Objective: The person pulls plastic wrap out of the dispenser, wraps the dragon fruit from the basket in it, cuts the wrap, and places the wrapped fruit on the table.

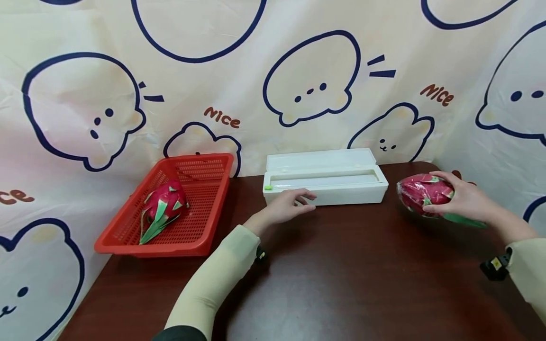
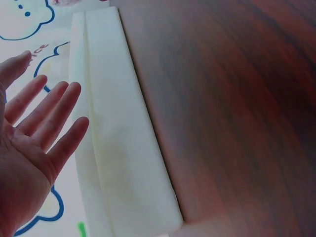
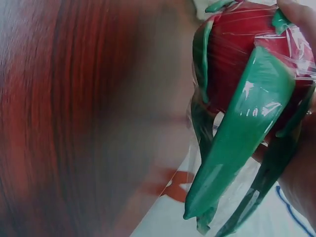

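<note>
At the right of the table my right hand (image 1: 465, 199) grips a dragon fruit (image 1: 422, 192) wrapped in clear cling film. Green leaves (image 3: 247, 128) of that fruit show under the shiny film in the right wrist view. My left hand (image 1: 286, 206) holds nothing, its fingers loosely spread in front of a white cling film box (image 1: 332, 194). In the left wrist view the left palm faces the camera beside the long white box (image 2: 123, 133). The box lid stands raised at the back, and a pale roll (image 1: 324, 181) lies inside.
A red plastic basket (image 1: 217, 208) sits at the left of the dark wooden table (image 1: 324, 274), with another dragon fruit (image 1: 166, 203) lying in it. A cloth (image 1: 239, 90) with cartoon drawings hangs behind the table and along its sides.
</note>
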Tool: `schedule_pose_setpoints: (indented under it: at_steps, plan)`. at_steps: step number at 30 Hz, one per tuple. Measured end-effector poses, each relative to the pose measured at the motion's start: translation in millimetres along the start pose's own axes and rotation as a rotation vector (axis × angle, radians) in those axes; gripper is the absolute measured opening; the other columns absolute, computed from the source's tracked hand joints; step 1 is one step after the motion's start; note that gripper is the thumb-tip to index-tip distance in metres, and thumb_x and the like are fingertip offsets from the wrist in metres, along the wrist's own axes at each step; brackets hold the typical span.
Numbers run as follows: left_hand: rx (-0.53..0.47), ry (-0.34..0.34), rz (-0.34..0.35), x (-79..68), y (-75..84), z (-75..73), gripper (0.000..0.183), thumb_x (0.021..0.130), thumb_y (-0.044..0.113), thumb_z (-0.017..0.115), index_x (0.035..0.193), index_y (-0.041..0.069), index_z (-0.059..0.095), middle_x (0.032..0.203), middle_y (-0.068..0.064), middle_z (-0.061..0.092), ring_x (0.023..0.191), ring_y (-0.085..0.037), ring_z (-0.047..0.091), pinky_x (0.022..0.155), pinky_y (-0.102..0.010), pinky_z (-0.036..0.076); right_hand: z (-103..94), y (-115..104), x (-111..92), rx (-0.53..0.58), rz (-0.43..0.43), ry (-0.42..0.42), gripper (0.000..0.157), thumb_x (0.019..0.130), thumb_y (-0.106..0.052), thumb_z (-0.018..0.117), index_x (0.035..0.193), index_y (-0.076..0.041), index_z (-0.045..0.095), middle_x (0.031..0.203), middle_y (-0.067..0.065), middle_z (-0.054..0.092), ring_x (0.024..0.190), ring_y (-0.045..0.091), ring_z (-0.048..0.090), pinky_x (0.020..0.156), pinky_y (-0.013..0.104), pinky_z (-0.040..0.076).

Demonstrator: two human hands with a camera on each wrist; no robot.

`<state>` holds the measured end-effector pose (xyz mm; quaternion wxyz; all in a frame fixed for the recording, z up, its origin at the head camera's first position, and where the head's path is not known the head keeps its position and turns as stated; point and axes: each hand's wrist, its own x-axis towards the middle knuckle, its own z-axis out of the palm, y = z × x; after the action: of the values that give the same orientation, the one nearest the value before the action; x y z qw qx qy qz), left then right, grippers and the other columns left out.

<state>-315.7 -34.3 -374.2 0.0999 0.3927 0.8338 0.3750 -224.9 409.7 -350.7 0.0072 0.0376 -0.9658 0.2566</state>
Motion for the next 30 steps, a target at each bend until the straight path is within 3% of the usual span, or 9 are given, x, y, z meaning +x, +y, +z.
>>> schedule_pose_setpoints:
  at_steps: [9, 14, 24, 30]
  plan:
    - [-0.006, -0.019, 0.043, 15.0, 9.8, 18.0, 0.033, 0.094, 0.021, 0.066, 0.124, 0.007, 0.063, 0.123, -0.005, 0.063, 0.102, -0.012, 0.062, 0.089, -0.025, 0.047, 3.1, 24, 20, 0.02, 0.105, 0.005, 0.111, 0.08, -0.052, 0.074, 0.151, 0.003, 0.009, 0.135, 0.042, 0.028, 0.115, 0.059, 0.031, 0.085, 0.072, 0.038]
    - [0.001, -0.037, 0.084, 23.6, 16.1, 29.6, 0.033, 0.095, 0.021, 0.065, 0.125, 0.007, 0.063, 0.124, -0.004, 0.063, 0.101, -0.009, 0.062, 0.09, -0.024, 0.047, 5.6, 33, 26, 0.1, 0.158, 0.027, 0.114, 0.081, -0.055, 0.072, 0.152, 0.003, 0.004, 0.138, 0.042, 0.024, 0.118, 0.059, 0.027, 0.089, 0.073, 0.034]
    - [0.004, -0.051, 0.079, 28.3, 17.1, 33.6, 0.034, 0.095, 0.021, 0.065, 0.125, 0.007, 0.063, 0.124, -0.005, 0.063, 0.101, -0.008, 0.062, 0.09, -0.022, 0.046, 5.4, 48, 37, 0.215, 0.155, -0.007, 0.109, 0.087, -0.048, 0.07, 0.152, 0.002, -0.002, 0.144, 0.039, 0.018, 0.124, 0.057, 0.023, 0.093, 0.072, 0.03]
    - [0.004, -0.06, 0.102, 29.8, 15.5, 32.5, 0.034, 0.095, 0.019, 0.066, 0.125, 0.004, 0.062, 0.125, -0.01, 0.062, 0.1, -0.01, 0.062, 0.09, -0.025, 0.046, 0.3, 48, 37, 0.193, 0.152, -0.023, 0.11, 0.088, -0.047, 0.069, 0.152, 0.0, -0.006, 0.145, 0.042, 0.013, 0.124, 0.059, 0.02, 0.094, 0.074, 0.026]
